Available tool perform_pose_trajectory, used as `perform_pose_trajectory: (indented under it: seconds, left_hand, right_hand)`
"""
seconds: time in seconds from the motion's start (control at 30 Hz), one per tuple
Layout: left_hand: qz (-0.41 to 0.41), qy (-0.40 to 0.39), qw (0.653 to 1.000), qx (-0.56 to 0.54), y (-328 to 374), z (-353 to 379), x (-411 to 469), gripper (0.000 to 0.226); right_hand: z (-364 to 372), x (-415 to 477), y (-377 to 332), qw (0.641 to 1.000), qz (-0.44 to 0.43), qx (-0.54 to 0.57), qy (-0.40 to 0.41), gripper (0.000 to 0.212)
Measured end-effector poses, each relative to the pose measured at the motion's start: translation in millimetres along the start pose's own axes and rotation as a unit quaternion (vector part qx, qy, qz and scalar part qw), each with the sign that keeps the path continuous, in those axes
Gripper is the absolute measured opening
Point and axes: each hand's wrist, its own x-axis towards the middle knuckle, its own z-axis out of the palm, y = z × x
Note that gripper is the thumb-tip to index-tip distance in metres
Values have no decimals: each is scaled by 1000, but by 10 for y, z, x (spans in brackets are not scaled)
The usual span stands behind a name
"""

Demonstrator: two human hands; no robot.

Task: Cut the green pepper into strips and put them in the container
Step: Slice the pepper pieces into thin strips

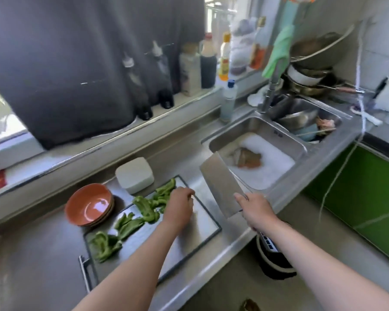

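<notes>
The pepper (pixel 147 208) lies in pieces on a steel board (pixel 189 234), left of centre in the frame. I count four loose clusters, strung in a row from the lower left up toward the centre. The blur hides how many pieces each one holds. Most pieces have their long axis along that same diagonal.

The left hand (pixel 179 205) is down at the upper end of the row, fingers curled against the pepper there. Whether it pinches a piece or only presses it, I cannot tell. The right hand (pixel 256 209) is wrapped around the handle of one cleaver (pixel 220 185). The cleaver is raised off the board, its broad blade slanting toward the upper left, its tip over the edge of the sink (pixel 301 144).

One white container (pixel 135 175) sits just beyond the board's far edge, lid on. A stack of orange bowls (pixel 89 205) stands left of the board, just beside the pepper row.

The counter (pixel 43 265) is stainless steel. The sink has two basins: the nearer holds foam, the farther dishes. Bottles (pixel 190 70) line the sill under a dark curtain (pixel 76 52) at the top. Green cabinet fronts (pixel 368 198) show at the right.
</notes>
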Motion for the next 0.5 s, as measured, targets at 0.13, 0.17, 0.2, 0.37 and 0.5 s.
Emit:
perform_pose_trajectory:
  seconds: [0.13,0.17,0.2,0.37,0.5]
  left_hand:
    - [11,51,997,52,-421,-178,-18,34]
    - [20,49,996,67,-455,-201,-11,35]
    - [33,40,995,86,-462,-216,2,36]
    - [40,-15,980,195,-395,-170,154,38]
    - [9,29,984,178,-315,-88,255,36]
  right_hand:
    - [258,45,-193,1000,-16,3,-6,49]
    - [284,75,-215,1000,-20,-4,-13,49]
    - [302,116,-228,999,-23,-11,-22,48]
    - [296,403,-255,996,-55,-39,-62,48]
    - [204,696,-281,990,-87,-59,-90,50]
